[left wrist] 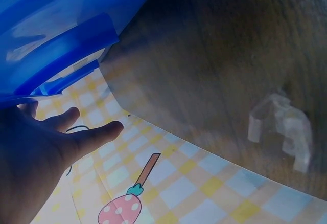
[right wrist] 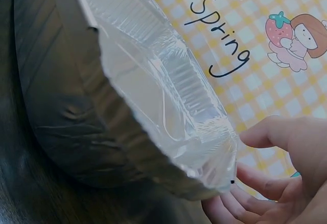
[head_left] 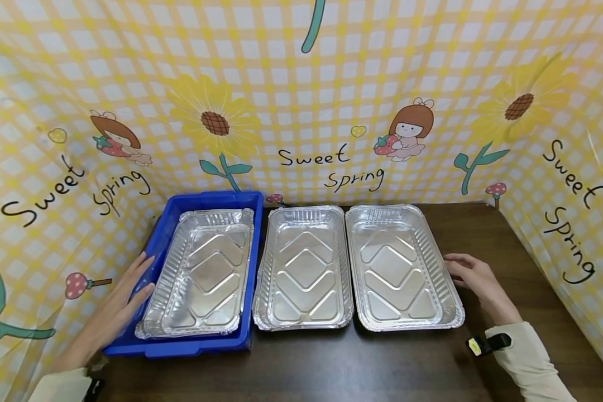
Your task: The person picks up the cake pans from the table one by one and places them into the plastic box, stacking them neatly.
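Three silver foil trays stand side by side. The left foil tray [head_left: 216, 268] sits inside a blue plastic bin [head_left: 171, 350]; the middle foil tray [head_left: 305, 268] and the right foil tray [head_left: 392, 265] rest on the brown table. My left hand [head_left: 118, 304] lies along the bin's left side, fingers extended; the left wrist view shows these fingers [left wrist: 97, 138] beside the blue wall. At the right tray's outer rim, my right hand [head_left: 477, 282] touches the edge with relaxed fingers. Close by, the right wrist view shows thumb and fingers around the tray's corner [right wrist: 217, 175].
A yellow checked cloth [head_left: 301, 100] printed with flowers and lettering hangs behind and at both sides. The dark wooden table [head_left: 331, 368] extends in front of the trays. A crumpled clear strip [left wrist: 286, 127] shows on the wood in the left wrist view.
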Demonstrator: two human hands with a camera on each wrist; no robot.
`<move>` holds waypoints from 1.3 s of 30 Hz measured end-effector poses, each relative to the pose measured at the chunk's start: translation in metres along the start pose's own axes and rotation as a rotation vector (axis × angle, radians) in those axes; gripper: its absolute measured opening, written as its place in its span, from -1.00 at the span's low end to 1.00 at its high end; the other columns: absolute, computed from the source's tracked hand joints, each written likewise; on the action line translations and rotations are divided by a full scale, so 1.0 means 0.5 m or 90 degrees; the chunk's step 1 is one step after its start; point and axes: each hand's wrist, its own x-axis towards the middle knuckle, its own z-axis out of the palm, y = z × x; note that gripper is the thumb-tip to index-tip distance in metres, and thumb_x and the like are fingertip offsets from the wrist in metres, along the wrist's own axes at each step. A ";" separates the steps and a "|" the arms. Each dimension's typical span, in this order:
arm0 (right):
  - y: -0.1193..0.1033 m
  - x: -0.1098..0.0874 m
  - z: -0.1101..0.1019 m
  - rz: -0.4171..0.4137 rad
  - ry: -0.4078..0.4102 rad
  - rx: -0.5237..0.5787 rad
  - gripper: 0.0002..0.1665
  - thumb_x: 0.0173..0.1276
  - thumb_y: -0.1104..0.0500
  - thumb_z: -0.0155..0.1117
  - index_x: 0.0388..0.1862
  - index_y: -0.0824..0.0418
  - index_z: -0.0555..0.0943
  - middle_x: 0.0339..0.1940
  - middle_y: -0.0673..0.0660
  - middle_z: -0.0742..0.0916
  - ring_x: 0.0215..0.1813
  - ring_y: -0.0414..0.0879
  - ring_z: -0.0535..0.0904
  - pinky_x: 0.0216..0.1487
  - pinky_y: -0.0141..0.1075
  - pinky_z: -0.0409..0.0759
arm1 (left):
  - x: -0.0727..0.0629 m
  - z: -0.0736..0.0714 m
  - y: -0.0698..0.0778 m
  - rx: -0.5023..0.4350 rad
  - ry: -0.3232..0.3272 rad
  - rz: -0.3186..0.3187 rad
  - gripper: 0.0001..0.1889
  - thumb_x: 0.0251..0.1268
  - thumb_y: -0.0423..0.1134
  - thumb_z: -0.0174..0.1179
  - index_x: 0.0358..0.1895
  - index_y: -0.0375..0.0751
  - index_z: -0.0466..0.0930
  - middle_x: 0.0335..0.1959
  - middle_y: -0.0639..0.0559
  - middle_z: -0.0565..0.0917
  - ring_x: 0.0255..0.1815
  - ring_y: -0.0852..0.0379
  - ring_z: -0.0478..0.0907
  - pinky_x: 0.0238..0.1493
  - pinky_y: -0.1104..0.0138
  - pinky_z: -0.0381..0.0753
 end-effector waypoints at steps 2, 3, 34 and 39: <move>0.001 0.002 0.002 0.006 0.006 -0.005 -0.32 0.58 0.10 0.28 0.41 0.60 0.40 -0.20 -0.28 0.72 -0.18 -0.50 0.61 -0.14 -0.45 0.68 | 0.000 0.000 -0.001 -0.001 0.000 0.000 -0.31 0.74 -0.20 -0.03 0.76 -0.05 -0.06 0.77 -0.22 -0.18 0.69 -0.44 -0.23 0.44 -0.56 -0.26; 0.001 0.003 0.002 0.007 0.006 -0.015 -0.33 0.58 0.11 0.27 0.40 0.59 0.40 -0.21 -0.29 0.71 -0.18 -0.50 0.60 -0.15 -0.46 0.67 | 0.000 0.000 -0.001 0.000 0.000 0.000 -0.31 0.74 -0.20 -0.03 0.76 -0.05 -0.06 0.77 -0.22 -0.18 0.69 -0.44 -0.23 0.43 -0.56 -0.26; -0.013 0.013 0.012 -0.034 0.000 -0.080 -0.35 0.49 0.30 0.20 0.48 0.58 0.37 0.03 0.25 0.78 -0.20 -0.46 0.60 -0.19 -0.38 0.67 | -0.002 -0.002 0.004 0.017 -0.003 -0.019 -0.31 0.75 -0.15 -0.03 0.77 -0.02 -0.06 0.77 -0.19 -0.18 0.70 -0.46 -0.23 0.40 -0.59 -0.23; -0.012 0.015 0.017 -0.054 0.006 -0.071 -0.34 0.42 0.35 0.23 0.46 0.58 0.38 0.04 0.32 0.78 -0.21 -0.43 0.61 -0.22 -0.38 0.66 | -0.001 -0.001 0.002 0.016 -0.003 -0.016 -0.31 0.75 -0.16 -0.02 0.77 -0.02 -0.06 0.77 -0.19 -0.18 0.70 -0.46 -0.22 0.39 -0.59 -0.22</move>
